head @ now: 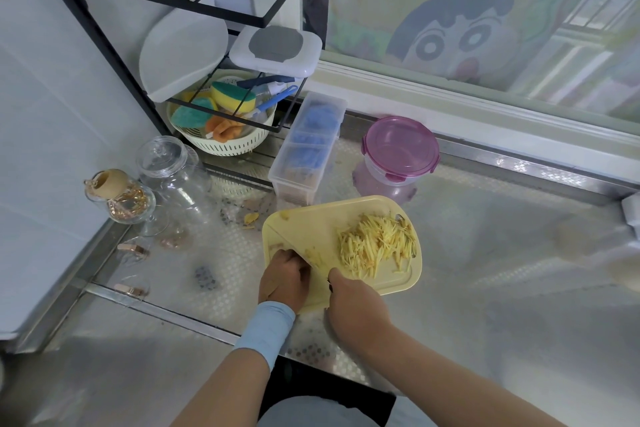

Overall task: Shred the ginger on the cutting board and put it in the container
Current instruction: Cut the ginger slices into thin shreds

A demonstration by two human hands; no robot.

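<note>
Since the right hand (349, 298) is wrapped tight round the handle, almost none of the knife (289, 244) grip shows, just a dark sliver poking out by the thumb. The blade is pale, pretty much the same yellow as the cutting board (329, 215), so it's hard to pick out. It runs away from that fist and off to its left, edge down on the board. The left hand (285, 277) sits right against the blade with its fingers curled under. Whatever's beneath them is hidden, so I can't tell if they're pinching anything. A few ginger scraps (313, 257) lie between the two hands.

The shredded ginger (377, 246) is piled just past the knife hand and to its right, spreading close to the board's right edge. Both wrists cover the board's near edge. The pink-lidded container (400, 149) stands beyond the far edge, lid on. Right of the knife hand is open counter (502, 270). Left of the other hand it's crowded with glass jars (173, 170).
</note>
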